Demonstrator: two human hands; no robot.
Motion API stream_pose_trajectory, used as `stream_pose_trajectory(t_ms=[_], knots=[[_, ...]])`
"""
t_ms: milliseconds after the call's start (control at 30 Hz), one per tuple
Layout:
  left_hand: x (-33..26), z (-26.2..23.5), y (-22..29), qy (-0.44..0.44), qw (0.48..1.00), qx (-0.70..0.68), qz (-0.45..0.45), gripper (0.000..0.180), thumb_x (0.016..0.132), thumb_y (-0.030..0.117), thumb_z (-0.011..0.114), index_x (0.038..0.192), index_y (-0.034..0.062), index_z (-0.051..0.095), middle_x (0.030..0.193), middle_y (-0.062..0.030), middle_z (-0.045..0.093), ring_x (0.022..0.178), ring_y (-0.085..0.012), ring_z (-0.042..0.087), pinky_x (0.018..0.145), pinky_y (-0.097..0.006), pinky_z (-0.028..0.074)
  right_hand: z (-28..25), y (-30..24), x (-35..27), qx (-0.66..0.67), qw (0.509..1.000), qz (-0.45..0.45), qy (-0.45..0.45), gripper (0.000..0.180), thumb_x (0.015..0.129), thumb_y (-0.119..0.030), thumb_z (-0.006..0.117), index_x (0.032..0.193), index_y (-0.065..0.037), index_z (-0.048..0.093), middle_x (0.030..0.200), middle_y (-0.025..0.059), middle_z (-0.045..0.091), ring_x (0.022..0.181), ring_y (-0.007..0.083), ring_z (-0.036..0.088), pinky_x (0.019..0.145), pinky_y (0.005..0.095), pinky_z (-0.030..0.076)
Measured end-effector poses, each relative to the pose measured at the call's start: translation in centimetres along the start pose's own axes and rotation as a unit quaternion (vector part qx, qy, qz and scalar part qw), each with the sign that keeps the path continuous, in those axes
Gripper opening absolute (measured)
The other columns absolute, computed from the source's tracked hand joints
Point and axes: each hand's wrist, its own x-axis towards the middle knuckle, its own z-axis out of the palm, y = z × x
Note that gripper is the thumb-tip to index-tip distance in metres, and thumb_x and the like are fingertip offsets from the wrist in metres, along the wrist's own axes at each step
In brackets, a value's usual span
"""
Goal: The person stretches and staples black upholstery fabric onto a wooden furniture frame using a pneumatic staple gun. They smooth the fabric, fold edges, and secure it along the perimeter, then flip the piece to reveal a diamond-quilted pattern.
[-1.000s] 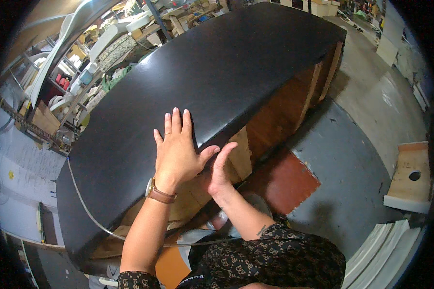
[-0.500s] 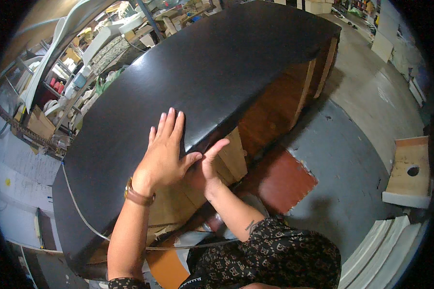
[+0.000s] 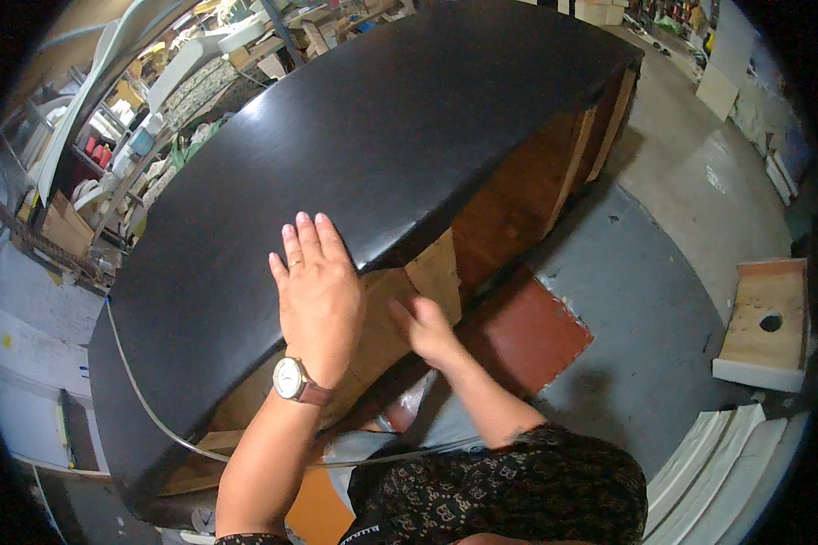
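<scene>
Large black upholstered panel (image 3: 354, 154) runs from 7 o'clock up to 1 o'clock across the frame, its near edge wrapped down over a wooden frame (image 3: 509, 209).

Left hand (image 3: 316, 295) lies flat on the black covering at its near edge, fingers together and extended, palm down, holding nothing. A wristwatch (image 3: 293, 380) sits on that wrist. Right hand (image 3: 427, 329) is just at 3 o'clock of the left, lower, under the overhang against the pale board (image 3: 400, 304) of the frame; it is motion-blurred, so I cannot tell whether its fingers are spread or pinching.

Judged step: pressing and smoothing the covering down over the edge while the other hand works beneath it. The next move seems to call for steady downward pressure from the left palm and a firm hold from below, so that the covering does not creep back.

Edges and room: the panel's near edge curves away toward 7 o'clock and 1 o'clock with free length both ways. A thin pale cord (image 3: 145, 409) trails along the edge at 8 o'clock. At 4 o'clock, grey floor (image 3: 663, 318) with a reddish-brown patch (image 3: 527, 331). At 3 o'clock, well apart, a wooden block with a hole (image 3: 762, 322). Cluttered shelving (image 3: 109, 163) crowds 10 o'clock.
</scene>
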Motion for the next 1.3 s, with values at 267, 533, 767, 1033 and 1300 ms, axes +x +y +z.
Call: stream_pose_trajectory(t_ms=[267,533,767,1033,1300], knots=[[-0.5,1.0,0.0,0.037,0.999,-0.001,-0.01,0.05,0.103,0.01,0.047,0.15,-0.0088,0.048,0.157,-0.0286,0.049,0.147,-0.0423,0.048,0.117,-0.062,0.041,-22.2,17.5,-28.4,-0.594,0.726,0.332,0.097,0.048,0.092,-0.046,0.071,0.115,-0.004,0.075,0.093,0.0188,0.074,0.086,0.0352,0.074,0.081,0.05,0.058],[-0.5,0.7,0.3,0.042,0.999,-0.027,-0.021,0.051,0.103,0.009,0.048,0.151,-0.0074,0.047,0.158,-0.0285,0.048,0.148,-0.042,0.047,0.119,-0.062,0.038,-23.9,24.3,-31.7,0.126,0.62,0.682,0.367,0.06,0.097,-0.056,0.068,0.132,-0.007,0.06,0.111,0.0134,0.063,0.097,0.0245,0.063,0.084,0.0457,0.054],[-0.4,0.8,0.4,0.056,0.998,-0.029,-0.031,0.049,0.103,0.009,0.047,0.149,-0.0073,0.05,0.158,-0.0274,0.049,0.148,-0.0403,0.047,0.118,-0.061,0.04,-26.4,31.7,-32.7,0.225,0.796,0.364,0.429,0.044,0.097,-0.034,0.07,0.134,-0.012,0.062,0.12,0.0107,0.066,0.111,0.0324,0.064,0.091,0.051,0.054],[-0.5,1.1,0.3,0.066,0.997,-0.033,-0.032,0.048,0.104,0.01,0.047,0.149,-0.0067,0.051,0.157,-0.0268,0.05,0.147,-0.04,0.049,0.118,-0.06,0.041,-18.7,2.1,-17.2,0.351,0.852,0.034,0.386,0.03,0.094,-0.02,0.068,0.122,-0.01,0.064,0.087,0.0017,0.06,0.078,0.0192,0.057,0.072,0.0352,0.052],[-0.3,1.0,0.2,0.062,0.997,-0.038,-0.035,0.048,0.105,0.011,0.047,0.149,-0.0065,0.051,0.158,-0.027,0.05,0.148,-0.0401,0.048,0.119,-0.061,0.04,-5.2,-15.2,-10.8,0.367,0.921,-0.062,0.113,0.044,0.1,-0.029,0.058,0.134,-0.002,0.062,0.066,0.0034,0.054,0.068,0.0157,0.055,0.067,0.0336,0.056]])
